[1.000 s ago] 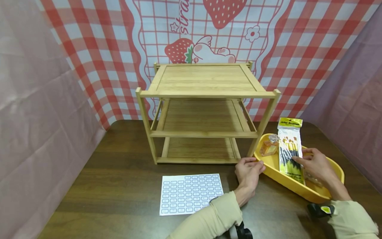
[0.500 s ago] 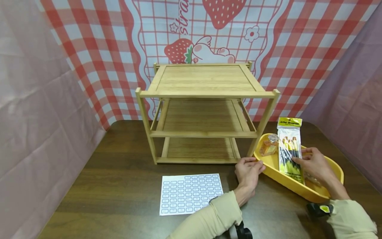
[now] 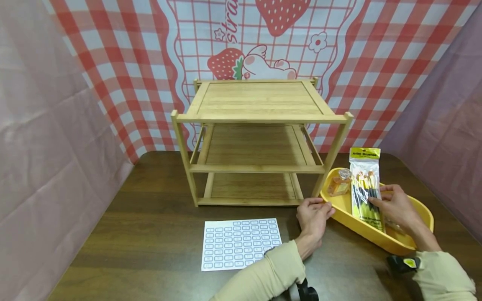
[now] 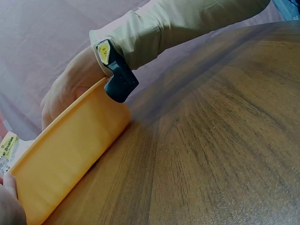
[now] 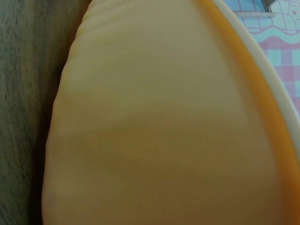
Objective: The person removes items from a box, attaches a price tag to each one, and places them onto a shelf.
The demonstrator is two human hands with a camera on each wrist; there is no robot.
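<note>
A yellow plastic bin (image 3: pixel 361 228) sits at an angle on the right of the table. My left hand (image 3: pixel 313 217) holds its near left end by the rim; in the left wrist view fingertips (image 4: pixel 9 182) lie against that end. Inside the bin, my right hand (image 3: pixel 400 209) pinches the right edge of a clear packet of paintbrushes (image 3: pixel 364 186). The packet leans up, its yellow header above the far rim. Left of it stands a perfume bottle (image 3: pixel 339 184) with orange liquid. Something clear lies partly hidden below my right hand. The bin's outer wall (image 5: pixel 154 122) fills the right wrist view.
A three-tier wooden shelf (image 3: pixel 260 119) stands at the middle back, its right front leg close to the bin's left end. In front of it a white sheet of blue-bordered labels (image 3: pixel 241 242) lies flat, partly under my left sleeve. Fabric hangs behind and at both sides.
The packet and my right hand have shifted very slightly, and the glare on the plastic has changed. My left hand and the bin stay almost where they were.
</note>
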